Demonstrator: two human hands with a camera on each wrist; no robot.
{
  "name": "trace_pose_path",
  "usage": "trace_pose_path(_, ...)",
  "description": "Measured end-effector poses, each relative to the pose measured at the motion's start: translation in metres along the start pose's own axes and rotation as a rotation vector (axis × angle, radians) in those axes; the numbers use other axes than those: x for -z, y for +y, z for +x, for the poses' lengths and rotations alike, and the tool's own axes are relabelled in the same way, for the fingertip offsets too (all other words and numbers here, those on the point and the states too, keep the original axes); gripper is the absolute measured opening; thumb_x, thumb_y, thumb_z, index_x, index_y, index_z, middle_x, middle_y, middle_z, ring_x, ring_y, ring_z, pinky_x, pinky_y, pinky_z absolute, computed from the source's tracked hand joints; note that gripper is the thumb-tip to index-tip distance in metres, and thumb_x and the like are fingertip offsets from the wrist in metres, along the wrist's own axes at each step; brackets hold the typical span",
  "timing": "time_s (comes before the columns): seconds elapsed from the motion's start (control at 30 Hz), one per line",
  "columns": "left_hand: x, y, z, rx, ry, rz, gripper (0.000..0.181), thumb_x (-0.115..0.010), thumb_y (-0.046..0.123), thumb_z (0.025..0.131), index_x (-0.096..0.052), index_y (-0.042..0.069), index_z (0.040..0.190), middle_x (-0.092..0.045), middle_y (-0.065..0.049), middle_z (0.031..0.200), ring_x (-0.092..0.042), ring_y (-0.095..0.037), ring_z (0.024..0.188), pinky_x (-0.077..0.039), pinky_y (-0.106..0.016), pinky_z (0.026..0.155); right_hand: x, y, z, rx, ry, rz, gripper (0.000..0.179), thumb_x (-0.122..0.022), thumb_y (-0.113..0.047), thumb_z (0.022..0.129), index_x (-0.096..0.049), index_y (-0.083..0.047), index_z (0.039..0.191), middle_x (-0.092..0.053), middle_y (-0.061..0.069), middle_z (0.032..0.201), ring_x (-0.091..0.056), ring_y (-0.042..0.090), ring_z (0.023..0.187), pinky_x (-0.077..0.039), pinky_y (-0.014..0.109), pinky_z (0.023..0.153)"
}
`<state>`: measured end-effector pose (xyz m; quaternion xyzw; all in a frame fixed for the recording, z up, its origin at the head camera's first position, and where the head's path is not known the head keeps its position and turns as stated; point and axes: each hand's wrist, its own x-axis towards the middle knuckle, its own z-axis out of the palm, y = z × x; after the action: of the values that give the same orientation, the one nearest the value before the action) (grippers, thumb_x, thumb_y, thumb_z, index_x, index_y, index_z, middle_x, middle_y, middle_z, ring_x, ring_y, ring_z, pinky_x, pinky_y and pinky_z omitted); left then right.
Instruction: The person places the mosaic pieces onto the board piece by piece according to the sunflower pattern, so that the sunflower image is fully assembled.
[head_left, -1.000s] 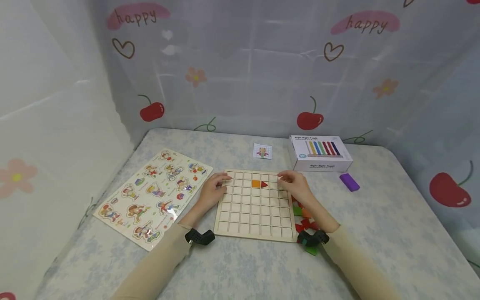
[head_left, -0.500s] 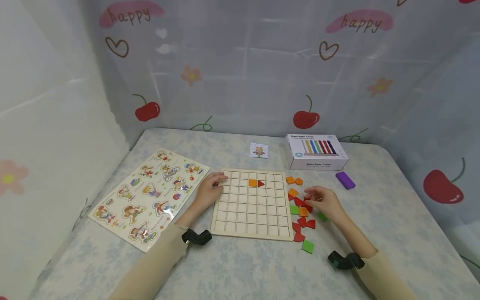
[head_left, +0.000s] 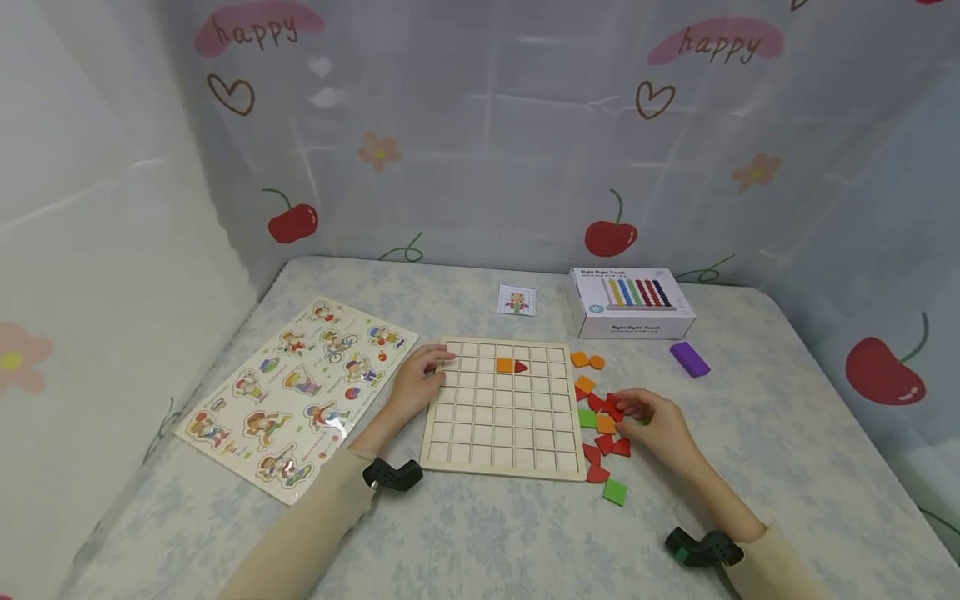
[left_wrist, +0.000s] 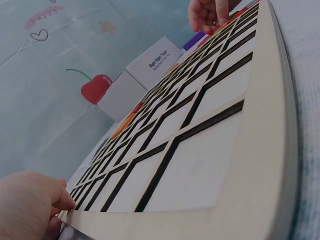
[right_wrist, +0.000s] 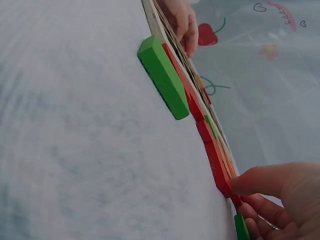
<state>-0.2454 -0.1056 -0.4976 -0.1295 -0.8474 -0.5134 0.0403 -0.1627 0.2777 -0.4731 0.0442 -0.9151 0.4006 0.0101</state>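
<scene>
A wooden grid board [head_left: 502, 476] lies on the table. An orange square tile [head_left: 505, 365] and a red triangular tile [head_left: 521, 367] sit side by side in its upper rows. My left hand [head_left: 417, 385] holds the board's left edge near the far corner, fingers over the frame and thumb at the side. My right hand [head_left: 660, 427] is low over the loose tiles right of the board. Its thumb and fingers are spread apart around red tiles [head_left: 613, 407], with the thumb tip against a red one in the right wrist view. The palm hides a green tile [right_wrist: 241, 227] from the head view.
Along the board's right edge lie several loose red, orange and green tiles, including a green square [head_left: 615, 492]. A picture board [head_left: 296, 392] lies left, a small pattern card [head_left: 517, 300] behind. At back right are a white box [head_left: 633, 304] and purple block [head_left: 689, 359].
My right hand has left the board's upper right corner and come right and nearer to me, down to the loose tiles. My left hand keeps its place on the board.
</scene>
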Motion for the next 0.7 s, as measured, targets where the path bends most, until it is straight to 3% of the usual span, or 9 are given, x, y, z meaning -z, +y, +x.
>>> trace_pose_path(0.37,0.002,-0.001,-0.001,0.01,0.008,0.002,0.029,-0.055,0.0,0.089,-0.069,0.008,0.113,-0.054,-0.01,0.135,-0.054,-0.027,0.12,-0.047,-0.044,0.1,-0.002,-0.02,0.007,0.076,0.042,0.003,0.042,-0.074,-0.006,0.08,-0.061,-0.001,0.119,-0.067,0.014,0.103,-0.06,0.025,0.093,-0.051,0.017,0.079)
trace_pose_path(0.53,0.002,-0.002,0.0,-0.002,0.018,0.008,0.029,-0.055,0.0,0.089,-0.069,0.007,0.113,-0.055,-0.01,0.134,-0.054,-0.027,0.12,-0.047,-0.044,0.099,-0.017,-0.037,0.024,0.114,0.027,0.055,0.042,-0.075,-0.007,0.08,-0.061,0.0,0.119,-0.067,0.016,0.103,-0.06,0.025,0.091,-0.052,0.02,0.079)
trace_pose_path(0.7,-0.001,-0.001,0.001,0.005,0.01,0.025,0.029,-0.055,0.0,0.088,-0.069,0.009,0.112,-0.055,-0.009,0.134,-0.055,-0.027,0.119,-0.049,-0.043,0.096,-0.038,-0.056,0.043,0.206,0.016,0.119,0.041,-0.075,0.0,0.077,-0.063,0.003,0.116,-0.067,0.018,0.099,-0.059,0.026,0.085,-0.052,0.024,0.074)
